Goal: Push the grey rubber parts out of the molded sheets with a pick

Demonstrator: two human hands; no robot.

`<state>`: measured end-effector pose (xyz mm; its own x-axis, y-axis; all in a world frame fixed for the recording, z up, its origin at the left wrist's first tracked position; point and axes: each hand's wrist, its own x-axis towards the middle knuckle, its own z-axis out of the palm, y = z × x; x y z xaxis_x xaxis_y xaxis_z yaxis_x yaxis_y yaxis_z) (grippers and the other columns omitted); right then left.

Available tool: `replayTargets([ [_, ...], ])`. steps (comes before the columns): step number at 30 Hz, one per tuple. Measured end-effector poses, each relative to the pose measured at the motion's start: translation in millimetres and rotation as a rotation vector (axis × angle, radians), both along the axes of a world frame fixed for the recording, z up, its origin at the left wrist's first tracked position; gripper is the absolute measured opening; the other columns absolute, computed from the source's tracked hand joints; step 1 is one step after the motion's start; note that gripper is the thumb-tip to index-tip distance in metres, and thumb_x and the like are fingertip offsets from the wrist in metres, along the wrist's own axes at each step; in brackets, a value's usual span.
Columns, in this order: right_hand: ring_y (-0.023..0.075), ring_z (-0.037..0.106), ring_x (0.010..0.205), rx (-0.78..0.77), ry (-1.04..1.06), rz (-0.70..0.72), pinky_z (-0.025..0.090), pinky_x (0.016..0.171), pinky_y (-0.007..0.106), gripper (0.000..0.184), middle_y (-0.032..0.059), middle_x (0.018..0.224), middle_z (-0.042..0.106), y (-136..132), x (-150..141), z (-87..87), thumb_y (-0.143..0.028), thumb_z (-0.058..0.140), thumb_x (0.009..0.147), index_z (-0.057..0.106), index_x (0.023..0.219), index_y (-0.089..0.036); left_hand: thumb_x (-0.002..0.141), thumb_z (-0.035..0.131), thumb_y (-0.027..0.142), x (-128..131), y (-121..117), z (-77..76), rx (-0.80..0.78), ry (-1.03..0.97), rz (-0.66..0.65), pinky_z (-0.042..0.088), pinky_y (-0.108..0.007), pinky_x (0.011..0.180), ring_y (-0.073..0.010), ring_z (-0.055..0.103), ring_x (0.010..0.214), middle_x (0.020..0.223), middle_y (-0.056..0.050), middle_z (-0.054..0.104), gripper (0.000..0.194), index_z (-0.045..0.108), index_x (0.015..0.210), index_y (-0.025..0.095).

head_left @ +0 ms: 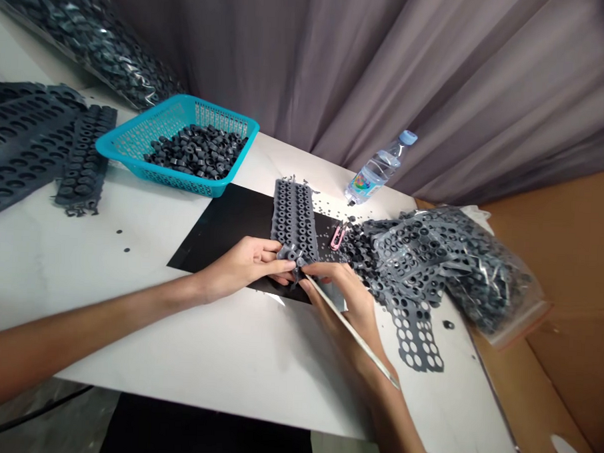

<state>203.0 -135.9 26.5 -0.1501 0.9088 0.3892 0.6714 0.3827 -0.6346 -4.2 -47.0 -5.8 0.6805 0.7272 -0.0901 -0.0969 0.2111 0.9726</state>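
Left hand (245,264) pinches the strip (293,213), right hand (349,297) grips the tool (351,331); slippage may jab adjacent left fingertips (287,266).

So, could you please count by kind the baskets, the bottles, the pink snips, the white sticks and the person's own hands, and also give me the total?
Basket: 1
Bottle: 1
Pink snips: 1
White stick: 1
Hands, left hand and right hand: 2
Total: 6
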Motion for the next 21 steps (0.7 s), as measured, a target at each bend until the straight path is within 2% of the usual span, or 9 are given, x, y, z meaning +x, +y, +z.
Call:
replayTargets([
  [9,0.0224,0.067,0.098,0.039,-0.107,-0.012,0.055,0.085,0.038,0.015,0.0048,0.108,0.074,2.3,1.9,-8.4,-0.027,0.061,0.103,0.067,0.116,-0.027,0.091,0.076,0.037,2.2,-1.8,-3.4,0.0,-0.006,0.003,0.063,-0.037,0.092,-0.0242,0.078,0.096,0.101,-0.011,0.08,0.035,0.074,0.115,0.012],
  [15,0.0226,0.066,0.092,0.198,-0.289,-0.008,0.054,0.081,0.037,0.024,0.0055,0.104,0.074,9.9,5.6,-23.0,-0.026,0.057,0.104,0.063,0.127,-0.026,0.09,0.077,0.041,2.6,-3.8,-4.4,-0.013,0.026,0.018,0.063,-0.037,0.089,-0.024,0.079,0.091,0.098,-0.012,0.081,0.035,0.072,0.108,0.011],
  [18,0.0235,0.065,0.092,0.248,-0.377,-0.031,0.053,0.079,0.037,0.022,0.0068,0.104,0.074,10.0,1.4,-26.5,-0.026,0.054,0.106,0.063,0.125,-0.024,0.091,0.077,0.039,3.0,-4.1,-4.4,-0.009,0.024,0.015,0.064,-0.035,0.088,-0.0229,0.079,0.089,0.097,-0.012,0.081,0.033,0.072,0.107,0.011],
  [21,0.0243,0.065,0.093,0.215,-0.407,-0.101,0.052,0.079,0.038,0.02,0.0087,0.105,0.072,7.8,-8.0,-26.4,-0.026,0.051,0.107,0.061,0.124,-0.021,0.091,0.077,0.037,4.0,-5.0,-4.1,-0.013,0.014,0.007,0.064,-0.033,0.085,-0.0225,0.08,0.09,0.094,-0.01,0.081,0.028,0.072,0.104,0.012],
])
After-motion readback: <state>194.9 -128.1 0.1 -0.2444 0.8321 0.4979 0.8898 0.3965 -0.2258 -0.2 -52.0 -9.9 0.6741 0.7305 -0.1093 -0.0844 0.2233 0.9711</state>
